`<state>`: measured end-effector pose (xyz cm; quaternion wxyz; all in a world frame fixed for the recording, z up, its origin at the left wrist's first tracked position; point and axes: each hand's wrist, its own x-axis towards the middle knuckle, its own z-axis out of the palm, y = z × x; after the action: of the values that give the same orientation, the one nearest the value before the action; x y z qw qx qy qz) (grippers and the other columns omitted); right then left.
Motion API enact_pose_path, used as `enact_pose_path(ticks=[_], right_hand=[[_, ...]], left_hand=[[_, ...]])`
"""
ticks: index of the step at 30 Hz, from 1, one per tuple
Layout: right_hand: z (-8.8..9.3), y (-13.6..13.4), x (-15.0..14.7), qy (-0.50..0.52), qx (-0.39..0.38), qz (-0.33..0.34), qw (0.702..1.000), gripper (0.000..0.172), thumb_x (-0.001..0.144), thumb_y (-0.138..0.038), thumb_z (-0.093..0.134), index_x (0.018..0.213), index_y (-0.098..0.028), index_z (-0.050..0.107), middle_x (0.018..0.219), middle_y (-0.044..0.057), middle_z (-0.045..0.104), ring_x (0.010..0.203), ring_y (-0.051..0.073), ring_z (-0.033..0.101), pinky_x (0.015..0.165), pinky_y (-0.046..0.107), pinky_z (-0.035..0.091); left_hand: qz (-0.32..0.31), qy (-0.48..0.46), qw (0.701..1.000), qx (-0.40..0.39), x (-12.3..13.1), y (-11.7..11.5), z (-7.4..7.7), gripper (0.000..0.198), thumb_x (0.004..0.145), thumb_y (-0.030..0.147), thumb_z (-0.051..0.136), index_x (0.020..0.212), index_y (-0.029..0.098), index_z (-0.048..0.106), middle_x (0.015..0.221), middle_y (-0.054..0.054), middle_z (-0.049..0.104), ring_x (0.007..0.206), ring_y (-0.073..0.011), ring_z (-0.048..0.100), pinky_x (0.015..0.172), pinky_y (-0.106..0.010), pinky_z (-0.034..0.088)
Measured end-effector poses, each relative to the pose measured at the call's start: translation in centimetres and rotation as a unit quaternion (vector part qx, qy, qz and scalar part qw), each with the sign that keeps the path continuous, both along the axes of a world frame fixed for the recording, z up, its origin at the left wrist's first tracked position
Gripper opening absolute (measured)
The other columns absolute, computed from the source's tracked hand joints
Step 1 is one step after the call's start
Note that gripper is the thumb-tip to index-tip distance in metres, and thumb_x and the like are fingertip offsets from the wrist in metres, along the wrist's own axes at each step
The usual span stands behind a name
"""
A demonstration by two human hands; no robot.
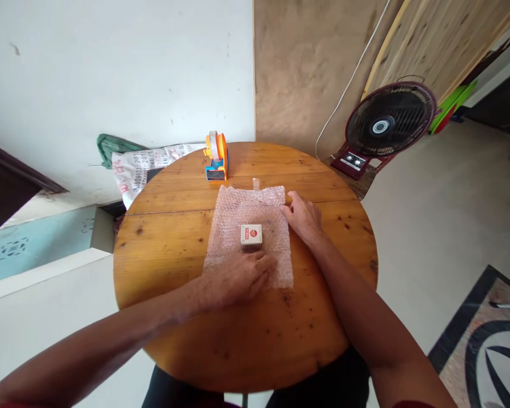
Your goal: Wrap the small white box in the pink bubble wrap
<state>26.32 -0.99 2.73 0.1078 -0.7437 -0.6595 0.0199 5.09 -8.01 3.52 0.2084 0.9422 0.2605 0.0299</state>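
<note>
A sheet of clear bubble wrap (227, 221) lies flat on the round wooden table (165, 243). On its middle stands a small white box (251, 235) with a red and orange print on top. Just in front of the box, my left hand (242, 277) rests across the near part of the wrap, fingers pointing right and slightly bent, holding nothing visible. My right hand (305, 218) lies at the wrap's right edge near its far corner, thumb and forefinger apart. A short strip of clear tape (255, 183) shows at the wrap's far edge.
An orange and blue tape dispenser (216, 158) stands at the table's far edge. Behind the table on the left lies a printed white sack (130, 173). A dark red fan (382, 126) stands beyond the table on the right.
</note>
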Motion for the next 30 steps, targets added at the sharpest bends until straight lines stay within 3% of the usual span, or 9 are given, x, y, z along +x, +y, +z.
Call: enact_pose_path(ticks=[3, 6, 11, 14, 20, 23, 27, 30], right_hand=[[0.1, 0.0, 0.0, 0.01, 0.001, 0.0, 1.0, 0.038, 0.094, -0.032, 0.046, 0.129, -0.021, 0.052, 0.111, 0.01, 0.072, 0.1, 0.026, 0.066, 0.079, 0.034, 0.044], [0.0, 0.0, 0.0, 0.024, 0.004, -0.005, 1.0, 0.04, 0.094, -0.032, 0.047, 0.131, -0.02, 0.051, 0.116, 0.012, 0.071, 0.104, 0.027, 0.065, 0.083, 0.035, 0.045], [0.1, 0.0, 0.1, 0.034, 0.017, -0.012, 0.999, 0.038, 0.093, -0.032, 0.047, 0.129, -0.019, 0.053, 0.116, 0.013, 0.07, 0.105, 0.029, 0.065, 0.086, 0.038, 0.046], [0.2, -0.1, 0.0, 0.04, 0.021, -0.011, 0.999, 0.036, 0.093, -0.03, 0.048, 0.126, -0.019, 0.054, 0.117, 0.013, 0.07, 0.105, 0.029, 0.065, 0.085, 0.039, 0.046], [0.1, -0.2, 0.2, 0.042, 0.026, -0.001, 0.999, 0.035, 0.092, -0.031, 0.049, 0.124, -0.02, 0.055, 0.116, 0.014, 0.07, 0.103, 0.03, 0.066, 0.084, 0.039, 0.046], [0.2, -0.2, 0.3, 0.043, 0.028, 0.006, 0.999, 0.033, 0.092, -0.029, 0.049, 0.122, -0.02, 0.057, 0.114, 0.013, 0.071, 0.101, 0.029, 0.066, 0.082, 0.038, 0.046], [0.3, 0.0, 0.3, 0.044, 0.02, 0.01, 0.999, 0.032, 0.092, -0.029, 0.049, 0.121, -0.021, 0.058, 0.113, 0.012, 0.071, 0.101, 0.028, 0.065, 0.082, 0.037, 0.045], [0.2, 0.2, 0.4, 0.044, 0.019, 0.013, 0.999, 0.033, 0.091, -0.031, 0.051, 0.121, -0.02, 0.059, 0.112, 0.012, 0.072, 0.099, 0.028, 0.066, 0.082, 0.037, 0.045]], left_hand=[[0.011, 0.077, 0.996, 0.046, 1.2, -0.9, 0.8, 0.019, 0.096, 0.018, 0.04, 0.097, 0.015, 0.059, 0.09, -0.008, 0.065, 0.076, -0.0218, 0.063, 0.068, -0.035, 0.05], [0.022, 0.1, 0.99, 0.093, 2.1, -1.7, 0.6, 0.017, 0.095, 0.015, 0.041, 0.093, 0.015, 0.058, 0.089, -0.008, 0.065, 0.072, -0.0211, 0.061, 0.065, -0.035, 0.049], [0.036, 0.053, 0.982, 0.178, 3.4, -2.6, -0.5, 0.016, 0.094, 0.016, 0.047, 0.084, 0.015, 0.059, 0.091, -0.009, 0.062, 0.087, -0.0238, 0.058, 0.078, -0.038, 0.05], [0.029, 0.024, 0.981, 0.191, 4.5, -2.7, -1.0, 0.017, 0.093, 0.016, 0.047, 0.084, 0.015, 0.062, 0.095, -0.01, 0.061, 0.091, -0.0242, 0.055, 0.082, -0.039, 0.049], [-0.009, -0.02, 0.989, 0.146, 5.2, -1.7, -1.2, 0.022, 0.093, 0.016, 0.046, 0.096, 0.014, 0.068, 0.103, -0.01, 0.063, 0.094, -0.0223, 0.056, 0.089, -0.039, 0.05], [-0.012, -0.073, 0.987, 0.145, 5.1, -1.1, -1.4, 0.028, 0.091, 0.017, 0.046, 0.109, 0.014, 0.067, 0.119, -0.013, 0.061, 0.112, -0.0263, 0.055, 0.099, -0.045, 0.047], [0.023, -0.137, 0.979, 0.146, 5.3, -1.0, -2.2, 0.053, 0.084, 0.017, 0.049, 0.136, 0.007, 0.05, 0.148, -0.019, 0.044, 0.142, -0.0317, 0.034, 0.115, -0.052, 0.036], [0.051, -0.094, 0.986, 0.127, 5.8, -1.3, -2.7, 0.063, 0.085, 0.02, 0.049, 0.143, -0.002, 0.04, 0.155, -0.027, 0.032, 0.149, -0.0363, 0.024, 0.12, -0.052, 0.028]])
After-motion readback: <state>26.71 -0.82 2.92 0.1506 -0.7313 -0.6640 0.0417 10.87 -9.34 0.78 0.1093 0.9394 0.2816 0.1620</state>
